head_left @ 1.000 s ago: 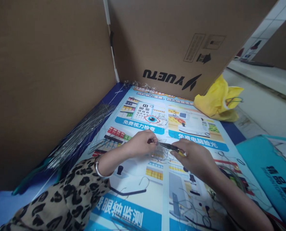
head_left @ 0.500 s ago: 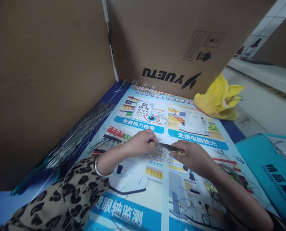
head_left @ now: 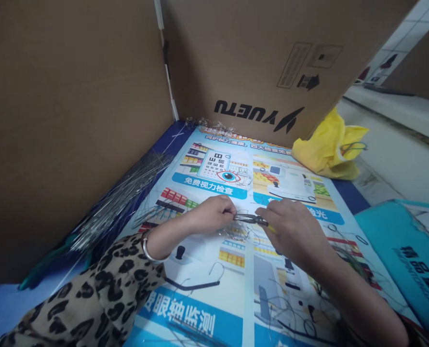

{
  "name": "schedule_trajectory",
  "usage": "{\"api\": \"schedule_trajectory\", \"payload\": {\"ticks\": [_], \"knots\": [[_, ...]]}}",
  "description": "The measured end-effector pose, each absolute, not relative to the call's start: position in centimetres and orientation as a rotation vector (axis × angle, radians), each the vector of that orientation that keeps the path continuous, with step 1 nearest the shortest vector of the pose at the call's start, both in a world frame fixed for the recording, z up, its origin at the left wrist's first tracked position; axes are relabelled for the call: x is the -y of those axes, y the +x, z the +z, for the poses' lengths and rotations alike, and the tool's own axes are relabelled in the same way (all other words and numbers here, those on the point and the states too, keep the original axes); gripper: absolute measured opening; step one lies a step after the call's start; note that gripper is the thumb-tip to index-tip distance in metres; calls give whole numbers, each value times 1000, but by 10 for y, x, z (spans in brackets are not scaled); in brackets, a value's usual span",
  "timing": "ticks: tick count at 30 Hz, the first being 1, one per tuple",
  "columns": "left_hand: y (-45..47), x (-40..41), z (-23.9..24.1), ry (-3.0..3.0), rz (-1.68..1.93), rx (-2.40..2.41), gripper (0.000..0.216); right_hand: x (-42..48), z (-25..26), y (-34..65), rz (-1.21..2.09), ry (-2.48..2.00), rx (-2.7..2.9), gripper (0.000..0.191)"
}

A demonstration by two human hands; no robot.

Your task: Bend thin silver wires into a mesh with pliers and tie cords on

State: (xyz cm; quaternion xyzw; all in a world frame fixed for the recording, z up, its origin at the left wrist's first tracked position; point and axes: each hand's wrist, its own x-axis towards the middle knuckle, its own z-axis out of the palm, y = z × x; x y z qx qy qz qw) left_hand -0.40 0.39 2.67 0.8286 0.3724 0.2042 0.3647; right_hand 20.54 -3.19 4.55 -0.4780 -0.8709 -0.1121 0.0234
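Observation:
My left hand (head_left: 214, 213) is closed in a pinch on a thin wire (head_left: 242, 211), most of which its fingers hide. Facing it, my right hand (head_left: 294, 229) grips long-nosed pliers (head_left: 249, 219) by their yellow handles. The plier jaws point left and stand slightly apart, with the tips right by my left fingertips. Whether the jaws touch the wire, I cannot tell. Below the pliers a tangle of bent wire pieces (head_left: 238, 232) lies on the printed poster (head_left: 248, 289).
A bundle of straight wires (head_left: 116, 202) lies along the left cardboard wall (head_left: 73, 120). More cardboard (head_left: 243, 58) closes off the back, with small wire pieces (head_left: 214, 127) at its foot. To the right are a yellow bag (head_left: 326, 149) and a teal box (head_left: 398, 250). Loose wires (head_left: 290, 308) lie near my right forearm.
The plier jaws have parted from closed to slightly open. My right hand has turned and shifted a little, its back now more upward. My left hand has barely moved.

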Motion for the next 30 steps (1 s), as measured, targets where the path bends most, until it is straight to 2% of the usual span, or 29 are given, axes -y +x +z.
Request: {"api": "schedule_trajectory", "payload": {"ticks": [4, 17, 25, 30], "knots": [[-4, -4, 25, 2131, 514, -964, 15, 34, 44, 207, -190, -1540, 2676, 19], [-3, -4, 23, 2057, 450, -1036, 12, 37, 46, 202, 21, -1836, 2648, 22], [-3, -4, 24, 2018, 442, -1092, 12, 36, 46, 202, 258, -1833, 2597, 20], [-3, -4, 26, 2007, 431, -1080, 11, 34, 42, 202, 254, -1767, 2547, 18]]}}
